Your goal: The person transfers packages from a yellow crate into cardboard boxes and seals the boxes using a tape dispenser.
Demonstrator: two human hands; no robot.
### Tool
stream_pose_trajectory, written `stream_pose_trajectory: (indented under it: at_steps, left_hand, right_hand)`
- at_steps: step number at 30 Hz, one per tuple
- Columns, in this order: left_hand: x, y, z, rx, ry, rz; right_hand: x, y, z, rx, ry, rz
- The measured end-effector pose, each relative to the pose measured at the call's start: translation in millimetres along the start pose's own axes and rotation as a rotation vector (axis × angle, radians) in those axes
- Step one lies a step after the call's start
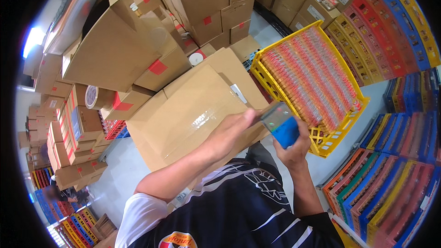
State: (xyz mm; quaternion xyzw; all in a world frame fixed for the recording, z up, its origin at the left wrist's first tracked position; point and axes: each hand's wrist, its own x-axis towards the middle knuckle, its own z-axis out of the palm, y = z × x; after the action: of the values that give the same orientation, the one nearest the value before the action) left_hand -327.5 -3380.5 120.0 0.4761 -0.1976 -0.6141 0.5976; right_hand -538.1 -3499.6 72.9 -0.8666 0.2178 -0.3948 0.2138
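My right hand [293, 144] grips a blue handheld packing tape dispenser [285, 131], whose toothed edge and clear tape face up. The dispenser is over the near right edge of a large cardboard carton [186, 110]. Shiny clear tape [203, 119] lies across the carton's top. My left hand [229, 132] is over the same carton, thumb raised, close to the dispenser's left side. Its fingers are partly hidden, so I cannot tell whether they press the cardboard or touch the tape.
Right of the carton stands a yellow plastic crate [344, 144] filled with rows of red-and-clear wrapped packs [306, 79]. An open carton [113, 48] and a tape roll [92, 97] are at the left. Stacked coloured crates [386, 193] line the right side. A person [65, 193] is far left.
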Motion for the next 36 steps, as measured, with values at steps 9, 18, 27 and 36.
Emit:
stream_pose_trajectory:
  at_steps: [9,18,27,36]
  left_hand:
    - [81,34,-92,0.506,0.478,0.200]
    - [122,40,-210,0.180,0.311,0.020]
    - [115,30,-201,0.577,0.468,0.110]
    - [145,37,-200,0.364,0.093,0.093]
  right_hand:
    - [64,-61,-3,-0.291,-0.408,0.107]
    - [124,-61,72,-0.321,-0.584,0.065]
    - [121,-52,86,-0.366,-0.573,0.101]
    - [121,-57,87,-0.352,-0.528,0.058]
